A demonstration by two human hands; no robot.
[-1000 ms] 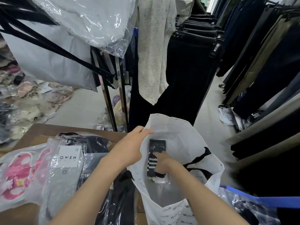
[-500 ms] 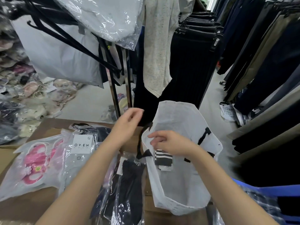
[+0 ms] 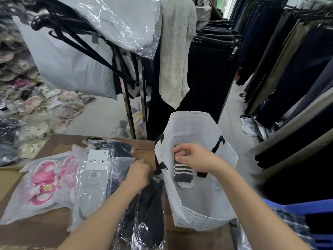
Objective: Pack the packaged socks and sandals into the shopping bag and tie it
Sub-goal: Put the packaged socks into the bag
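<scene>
A white shopping bag (image 3: 189, 127) with black handles stands open on the brown table (image 3: 54, 230). A pack of black socks with white stripes (image 3: 182, 173) leans inside it. My right hand (image 3: 196, 157) hovers at the bag's mouth just above that pack, fingers loosely curled and holding nothing. My left hand (image 3: 139, 175) grips the top end of a black socks pack (image 3: 146, 213) lying left of the bag. Further left lie a grey OWEN socks pack (image 3: 91, 186), a dark pack (image 3: 119, 149) and pink sandals in clear plastic (image 3: 43, 183).
A chrome rack post (image 3: 142, 98) with black hangers and bagged garments rises behind the table. Dark trousers hang along the right aisle. Packed goods are heaped on the floor at left (image 3: 27, 109). A blue plastic item (image 3: 306, 208) sits at my right.
My right hand has come up out of the bag, leaving the striped socks inside. My left hand let go of the bag's rim and dropped onto the black socks pack.
</scene>
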